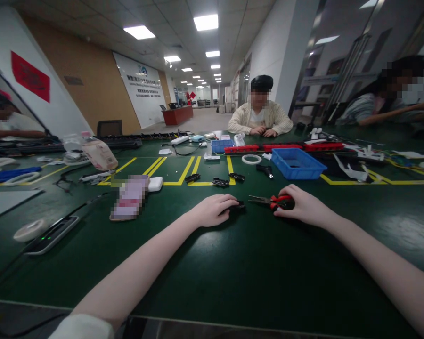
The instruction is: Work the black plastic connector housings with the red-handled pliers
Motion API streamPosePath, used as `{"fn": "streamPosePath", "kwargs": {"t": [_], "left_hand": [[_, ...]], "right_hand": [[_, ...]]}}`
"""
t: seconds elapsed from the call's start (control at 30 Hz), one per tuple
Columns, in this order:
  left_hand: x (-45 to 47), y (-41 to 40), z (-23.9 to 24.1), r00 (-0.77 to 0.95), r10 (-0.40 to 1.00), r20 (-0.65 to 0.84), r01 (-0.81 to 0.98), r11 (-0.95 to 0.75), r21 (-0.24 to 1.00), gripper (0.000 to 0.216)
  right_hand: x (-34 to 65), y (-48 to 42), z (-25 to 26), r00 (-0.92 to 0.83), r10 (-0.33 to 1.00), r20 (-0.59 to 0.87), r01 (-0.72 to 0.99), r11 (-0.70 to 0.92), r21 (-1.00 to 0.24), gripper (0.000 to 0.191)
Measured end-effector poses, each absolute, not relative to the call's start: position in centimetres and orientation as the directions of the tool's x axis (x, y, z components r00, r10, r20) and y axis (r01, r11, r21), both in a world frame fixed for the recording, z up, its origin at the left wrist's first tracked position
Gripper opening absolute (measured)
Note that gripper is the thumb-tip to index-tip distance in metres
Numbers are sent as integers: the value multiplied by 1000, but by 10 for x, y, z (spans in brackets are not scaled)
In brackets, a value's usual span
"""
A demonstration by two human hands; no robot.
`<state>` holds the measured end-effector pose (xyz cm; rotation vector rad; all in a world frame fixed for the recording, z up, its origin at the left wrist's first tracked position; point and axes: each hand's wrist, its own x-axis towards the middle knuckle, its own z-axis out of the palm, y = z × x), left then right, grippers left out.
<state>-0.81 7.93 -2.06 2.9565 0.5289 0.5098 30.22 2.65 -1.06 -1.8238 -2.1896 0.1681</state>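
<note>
My left hand (217, 209) is closed on a small black part (240, 205) at the middle of the green table; most of the part is hidden by the fingers. To its right, my right hand (300, 206) grips red-handled needle-nose pliers (276, 202). Their metal jaws point left towards the black part, with a small gap between. Just beyond my left hand lie several similar black parts (220, 182), spread in a loose row. Further right, a black angled piece (265, 170) rests near the blue tray.
A blue tray (297, 164) stands beyond my right hand, beside a white ring (251, 159). On the left are a phone (130, 197), a white case (155, 184), a bottle (98, 151) and a cabled device (54, 234). A person (260, 110) sits opposite; others sit at both sides.
</note>
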Motion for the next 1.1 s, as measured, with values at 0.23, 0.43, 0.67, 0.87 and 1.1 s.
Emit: {"fn": "streamPosePath", "kwargs": {"t": [0.23, 0.43, 0.67, 0.87, 1.1], "left_hand": [[-9, 80, -20, 889, 359, 283, 313, -930, 195, 32], [-9, 81, -20, 886, 361, 290, 313, -928, 200, 17], [-10, 79, -22, 849, 423, 318, 288, -873, 393, 12], [-6, 74, -23, 831, 471, 295, 236, -779, 580, 10], [-2, 74, -23, 831, 456, 318, 210, -788, 580, 9]], "right_hand": [[288, 14, 1, -296, 876, 381, 955, 270, 123, 33], [277, 8, -7, -338, 897, 286, 940, 337, 55, 21], [279, 15, -22, -296, 932, 210, 947, 316, -67, 45], [278, 16, -21, -269, 928, 259, 948, 303, -100, 35], [270, 20, -29, -433, 804, 407, 872, 488, -34, 38]]}}
